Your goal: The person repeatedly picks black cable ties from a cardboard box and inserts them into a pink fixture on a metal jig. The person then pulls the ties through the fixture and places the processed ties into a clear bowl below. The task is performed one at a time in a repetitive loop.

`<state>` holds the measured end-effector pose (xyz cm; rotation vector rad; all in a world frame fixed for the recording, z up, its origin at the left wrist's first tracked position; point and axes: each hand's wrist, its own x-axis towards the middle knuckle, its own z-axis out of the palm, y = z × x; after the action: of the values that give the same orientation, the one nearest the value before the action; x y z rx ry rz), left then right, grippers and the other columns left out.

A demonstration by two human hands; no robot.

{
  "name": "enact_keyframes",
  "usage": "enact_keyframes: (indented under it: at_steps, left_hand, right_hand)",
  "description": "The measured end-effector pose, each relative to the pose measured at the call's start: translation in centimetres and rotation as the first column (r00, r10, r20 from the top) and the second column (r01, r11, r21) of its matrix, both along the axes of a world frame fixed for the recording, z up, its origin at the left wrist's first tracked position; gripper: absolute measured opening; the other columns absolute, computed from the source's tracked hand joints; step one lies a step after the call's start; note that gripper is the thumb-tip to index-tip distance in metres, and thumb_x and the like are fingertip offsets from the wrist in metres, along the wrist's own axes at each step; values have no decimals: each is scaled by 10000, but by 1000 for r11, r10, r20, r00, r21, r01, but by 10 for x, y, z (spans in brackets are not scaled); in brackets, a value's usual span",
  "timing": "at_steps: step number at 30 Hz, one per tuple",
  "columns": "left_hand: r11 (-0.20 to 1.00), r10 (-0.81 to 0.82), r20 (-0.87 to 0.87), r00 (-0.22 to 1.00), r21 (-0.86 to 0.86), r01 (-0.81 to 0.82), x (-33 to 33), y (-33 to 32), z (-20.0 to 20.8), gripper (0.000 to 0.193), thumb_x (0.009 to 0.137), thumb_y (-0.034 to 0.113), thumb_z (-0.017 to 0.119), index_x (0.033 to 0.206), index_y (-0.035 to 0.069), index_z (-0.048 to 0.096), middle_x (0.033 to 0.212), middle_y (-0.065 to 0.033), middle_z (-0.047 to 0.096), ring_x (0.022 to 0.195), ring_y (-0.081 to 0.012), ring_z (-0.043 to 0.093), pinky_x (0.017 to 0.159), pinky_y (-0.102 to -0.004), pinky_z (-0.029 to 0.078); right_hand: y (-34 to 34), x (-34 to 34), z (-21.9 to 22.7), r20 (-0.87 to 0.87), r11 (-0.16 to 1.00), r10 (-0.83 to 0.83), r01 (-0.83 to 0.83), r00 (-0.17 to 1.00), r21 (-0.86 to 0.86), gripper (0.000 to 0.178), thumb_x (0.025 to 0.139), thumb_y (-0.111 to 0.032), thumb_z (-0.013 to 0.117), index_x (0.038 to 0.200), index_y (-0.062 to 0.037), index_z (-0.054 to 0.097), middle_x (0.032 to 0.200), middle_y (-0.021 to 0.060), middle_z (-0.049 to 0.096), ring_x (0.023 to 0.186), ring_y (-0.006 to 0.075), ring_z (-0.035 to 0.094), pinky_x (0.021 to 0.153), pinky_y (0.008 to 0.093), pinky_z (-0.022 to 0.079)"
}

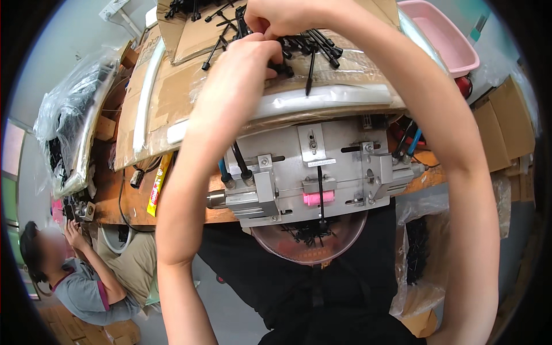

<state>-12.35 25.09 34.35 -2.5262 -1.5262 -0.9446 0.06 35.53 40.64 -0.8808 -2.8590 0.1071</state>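
Note:
My left hand [248, 64] is closed, fingers curled, among thin black rods with thick knobbed ends [325, 49] on a cardboard sheet. Just beyond it, my right hand [284, 17] reaches over from the right, its fingers pinched together and almost touching the left. Black pieces show beside both hands, but what the fingers hold is hidden. A single black rod [310, 72] lies apart near the sheet's front edge. Below, a metal fixture [293, 149] carries a pink block [318, 198], with another black rod [321, 192] standing across it.
The cardboard sheet [155, 109] has white foam edging. Under the fixture sits a clear bowl [287, 250] with black pieces. A yellow packet [159, 190] lies left on the wooden bench [118, 201]. A pink tub [440, 34] stands far right; a co-worker [86, 282] sits at left.

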Motion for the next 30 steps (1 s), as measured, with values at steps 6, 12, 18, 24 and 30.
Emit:
enact_keyframes:
  at_steps: [6,12,18,24,30]
  left_hand:
    - [940,-201,84,976,-263,216,-50,-2,23,132,893,10,644,1011,21,703,972,-32,684,847,-132,632,795,-272,518]
    - [853,-124,744,656,-258,454,-74,-7,41,194,990,136,590,1143,30,645,1044,-24,664,985,-94,595,957,-246,461]
    - [982,98,599,795,-187,19,5,-116,-9,403,798,-74,678,1193,-6,635,905,-28,571,808,-123,533,801,-257,469]
    - [977,136,5,991,-169,-133,64,-214,-81,704,729,-37,667,1397,-95,453,952,-102,556,845,-216,545,776,-319,461]
    - [946,227,-87,970,-219,-241,98,-207,-109,665,769,-23,685,1394,-60,460,942,-94,501,841,-251,503,782,-363,447]
  right_hand:
    - [12,36,1,-26,997,73,-73,997,-8,171,752,-90,736,883,20,724,786,164,714,739,267,685,694,374,542]
    - [-17,98,31,-635,944,-287,99,717,-315,156,850,-103,655,930,21,705,813,126,719,764,153,681,648,297,538]
    - [-59,131,9,-602,926,-375,314,705,-209,293,898,-185,702,1025,73,649,860,159,715,733,159,689,609,241,558]
    - [-123,109,9,-757,834,-549,285,355,-472,406,927,-237,671,1148,96,603,1022,203,704,957,232,699,751,308,597]
    - [-137,156,-41,-879,912,-408,138,247,-385,298,963,-181,606,1147,53,614,1073,186,689,942,250,683,718,304,535]
